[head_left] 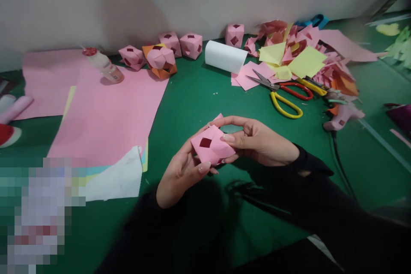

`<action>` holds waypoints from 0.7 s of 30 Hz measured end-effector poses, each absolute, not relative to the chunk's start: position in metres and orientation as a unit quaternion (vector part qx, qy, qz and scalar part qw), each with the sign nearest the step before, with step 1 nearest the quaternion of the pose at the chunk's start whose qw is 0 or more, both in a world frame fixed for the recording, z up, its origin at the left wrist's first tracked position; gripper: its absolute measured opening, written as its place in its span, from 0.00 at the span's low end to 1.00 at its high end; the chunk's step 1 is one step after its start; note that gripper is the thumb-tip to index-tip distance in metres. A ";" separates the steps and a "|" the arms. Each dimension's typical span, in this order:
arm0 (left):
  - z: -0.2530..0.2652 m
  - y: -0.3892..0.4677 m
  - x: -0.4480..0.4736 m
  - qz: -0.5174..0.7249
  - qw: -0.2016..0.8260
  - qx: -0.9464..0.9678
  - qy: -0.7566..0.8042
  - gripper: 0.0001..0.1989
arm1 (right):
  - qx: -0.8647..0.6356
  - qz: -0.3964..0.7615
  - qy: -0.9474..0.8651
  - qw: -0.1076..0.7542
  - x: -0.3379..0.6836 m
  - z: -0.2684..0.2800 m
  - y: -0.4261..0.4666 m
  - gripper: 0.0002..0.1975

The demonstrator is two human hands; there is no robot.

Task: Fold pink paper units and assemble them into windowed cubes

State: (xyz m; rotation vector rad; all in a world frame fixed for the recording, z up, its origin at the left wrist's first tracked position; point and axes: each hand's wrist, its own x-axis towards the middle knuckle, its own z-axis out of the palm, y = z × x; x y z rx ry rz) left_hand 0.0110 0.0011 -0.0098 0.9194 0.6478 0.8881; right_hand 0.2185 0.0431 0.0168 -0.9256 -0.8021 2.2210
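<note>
Between both hands I hold a pink folded-paper ball (215,149) with a square opening in its upper face. My left hand (186,167) cups it from the left and below, its thumb on the lower edge. On the other side, my right hand (253,141) pinches it, thumb on the upper right face and fingers behind. A small pink flap sticks up at the back. Its underside is mostly hidden by my fingers. Similar finished-looking paper balls (192,46) stand along the wall, one (159,61) with orange pieces.
Scissors (272,87) with red and yellow handles lie beyond my right hand, near a pile of paper scraps (298,51). A glue gun (343,115) with a black cord sits at right. Large pink sheets (118,107) and a small bottle (104,66) are at left.
</note>
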 end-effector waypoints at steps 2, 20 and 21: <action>-0.012 0.000 0.010 0.407 0.759 0.416 0.291 0.22 | -0.343 0.839 -0.304 0.293 0.220 0.017 0.044 0.19; -0.018 0.000 0.010 0.410 0.778 0.393 0.269 0.25 | -0.348 0.836 -0.322 0.276 0.225 0.023 0.046 0.23; -0.018 0.000 0.010 0.411 0.777 0.392 0.270 0.25 | -0.349 0.836 -0.322 0.275 0.225 0.022 0.046 0.23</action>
